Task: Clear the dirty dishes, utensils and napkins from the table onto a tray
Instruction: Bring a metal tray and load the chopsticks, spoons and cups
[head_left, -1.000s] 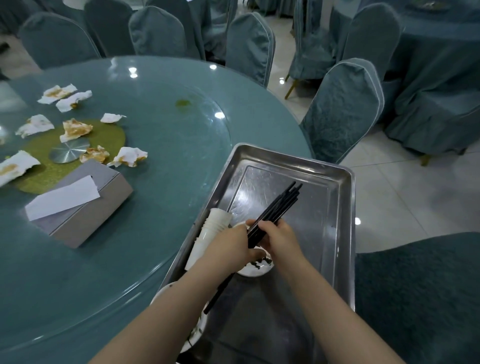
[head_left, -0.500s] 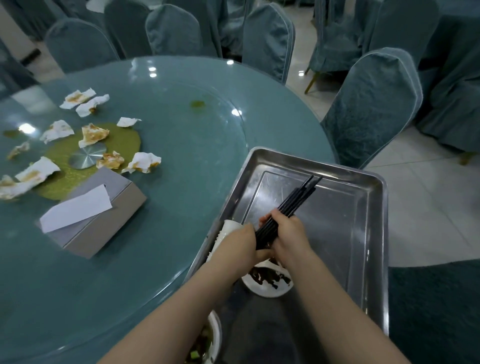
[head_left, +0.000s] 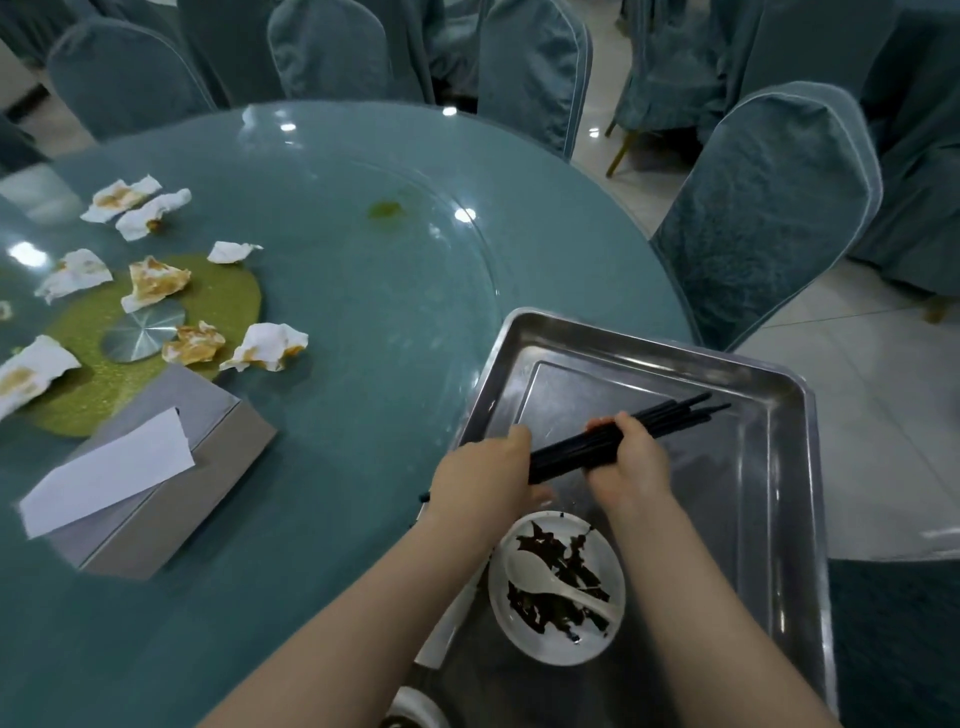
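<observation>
A steel tray (head_left: 774, 467) sits at the round table's near right edge. Both hands hold a bundle of black chopsticks (head_left: 571, 454) low over the tray: my left hand (head_left: 483, 478) grips the near end, my right hand (head_left: 631, 457) grips the middle, and the tips point to the far right. Just below the hands a white plate (head_left: 608, 644) with dark food scraps and a white spoon (head_left: 540, 571) lies in the tray. Several crumpled, stained napkins (head_left: 267, 348) lie scattered at the table's left.
A grey tissue box (head_left: 171, 467) with a white sheet sticking out stands left of the tray. A green disc with a metal hub (head_left: 143, 338) marks the glass turntable's centre. Blue covered chairs (head_left: 763, 218) ring the table. Another dish (head_left: 415, 712) peeks in at the bottom edge.
The chopstick bundle has swung flatter and lower over the tray, and my right hand has slid further along it. The view has shifted, hiding the stacked cups behind my left hand.
</observation>
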